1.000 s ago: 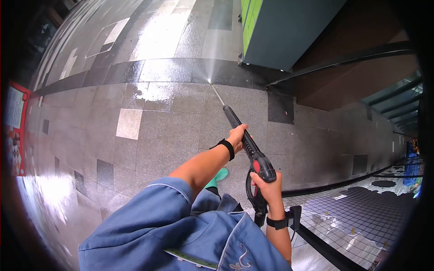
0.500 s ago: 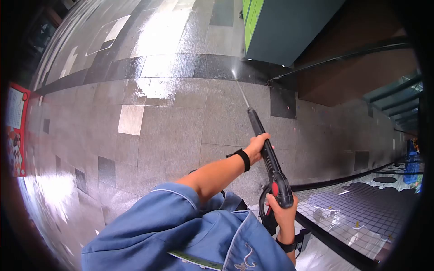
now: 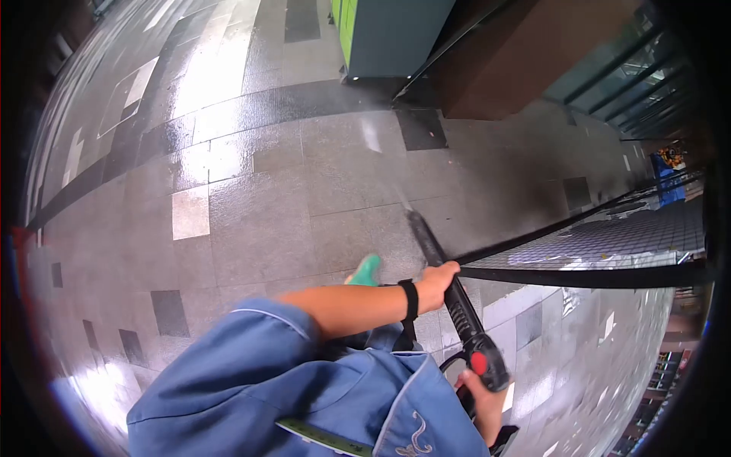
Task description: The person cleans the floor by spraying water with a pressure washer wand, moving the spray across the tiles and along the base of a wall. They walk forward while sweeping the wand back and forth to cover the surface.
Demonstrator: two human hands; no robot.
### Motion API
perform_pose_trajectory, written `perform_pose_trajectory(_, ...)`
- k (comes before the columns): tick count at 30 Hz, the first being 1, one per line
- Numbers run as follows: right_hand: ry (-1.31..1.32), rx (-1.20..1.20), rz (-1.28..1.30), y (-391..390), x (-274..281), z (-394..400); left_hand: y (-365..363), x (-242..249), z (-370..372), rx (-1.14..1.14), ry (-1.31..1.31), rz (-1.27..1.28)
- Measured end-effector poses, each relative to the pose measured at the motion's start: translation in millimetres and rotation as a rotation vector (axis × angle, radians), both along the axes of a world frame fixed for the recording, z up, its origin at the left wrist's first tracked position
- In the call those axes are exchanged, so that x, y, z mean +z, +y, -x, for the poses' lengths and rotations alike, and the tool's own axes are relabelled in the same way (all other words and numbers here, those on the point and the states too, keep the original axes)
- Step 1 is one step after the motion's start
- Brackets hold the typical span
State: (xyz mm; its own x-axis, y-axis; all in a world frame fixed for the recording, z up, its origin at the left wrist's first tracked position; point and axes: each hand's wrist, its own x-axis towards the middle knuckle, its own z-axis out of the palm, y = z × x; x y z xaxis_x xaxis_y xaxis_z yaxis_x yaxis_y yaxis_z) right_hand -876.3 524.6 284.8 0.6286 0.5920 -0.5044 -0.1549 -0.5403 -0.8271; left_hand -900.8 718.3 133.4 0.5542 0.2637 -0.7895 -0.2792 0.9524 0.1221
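Note:
Both my hands hold a black pressure washer gun with a red spot at its rear, pointing forward and down over the wet tiles. My left hand is wrapped around the front of its barrel. Lower down, my right hand is closed on the rear handle by the trigger guard, its fingers partly hidden. The thin metal lance beyond the barrel is blurred. A whitish streak of spray shows above the floor ahead of it.
Wet grey tiled floor spreads around me. A grey and green cabinet stands ahead, beside a brown block. On the right runs a dark rail along a mesh-like panel. My green shoe shows below my left arm.
My view has turned, so the cabinet and floor marks sit further left. The gun and both hands appear lower in view, and the spray has moved off the cabinet's base. A green shoe has appeared.

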Motion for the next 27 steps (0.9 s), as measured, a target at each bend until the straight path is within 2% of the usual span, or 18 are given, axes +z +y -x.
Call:
perform_pose_trajectory(2,-0.441,0.25,0.015,-15.9,1.1,19.8,-16.5,21.8,-10.8,-0.2,-0.134,-0.059)
perform_pose_trajectory(3,-0.554,0.286,0.027,-22.6,2.0,26.2,-30.7,8.2,-21.8,-0.277,-0.217,-0.124)
perform_pose_trajectory(4,-0.589,0.289,0.046,-26.0,3.8,28.4,-45.0,-4.8,-36.4,-0.327,-0.291,-0.095)
perform_pose_trajectory(6,-0.622,0.291,0.068,-38.2,10.1,31.0,-64.8,5.6,-47.8,-0.352,-0.334,-0.115)
perform_pose_trajectory(8,-0.618,0.299,0.079,-44.7,20.3,28.8,-77.8,1.9,-55.6,-0.372,-0.334,-0.098)
perform_pose_trajectory(10,-0.588,0.326,0.082,-53.0,27.2,22.2,-87.8,-5.0,-52.7,-0.229,-0.189,-0.164)
perform_pose_trajectory(12,-0.565,0.336,0.068,-66.2,22.4,9.1,-86.7,-8.7,-31.6,-0.123,-0.106,-0.119)
perform_pose_trajectory(14,-0.124,0.37,-0.005,-85.9,-6.7,-23.8,-93.0,-32.0,-7.7,-0.031,-0.015,-0.06)
perform_pose_trajectory(16,0.158,0.403,-0.095,-111.0,-48.9,-59.3,-110.5,-20.9,20.7,0.101,0.206,-0.033)
perform_pose_trajectory(17,0.219,0.392,-0.104,-118.5,-56.7,-68.3,-123.6,-28.9,32.4,0.122,0.279,-0.042)
perform_pose_trajectory(20,0.321,0.328,-0.123,-152.3,-76.6,-83.6,-166.0,-57.9,47.4,-0.079,0.709,-0.118)
perform_pose_trajectory(22,0.283,0.289,-0.059,-179.8,-67.7,-77.7,-196.5,-64.9,51.1,-0.189,0.629,-0.225)
perform_pose_trajectory(23,0.222,0.335,0.059,-191.4,-60.9,-72.7,-206.3,-71.2,45.0,-0.175,0.615,-0.2)
perform_pose_trajectory(24,0.146,0.37,0.044,-208.6,-64.6,-66.9,-214.8,-78.0,32.7,-0.159,0.594,-0.174)
perform_pose_trajectory(25,0.098,0.278,0.039,-217.2,-52.2,-47.9,-222.3,-68.8,19.7,-0.071,0.486,-0.131)
perform_pose_trajectory(26,0.049,0.19,0.039,-220.7,-39.5,-28.8,-222.4,-44.8,8.4,-0.116,0.417,-0.063)
perform_pose_trajectory(27,-0.07,0.143,0.037,-222.9,-33.8,-12.7,-226.3,-47.7,-3.2,-0.165,0.288,-0.082)
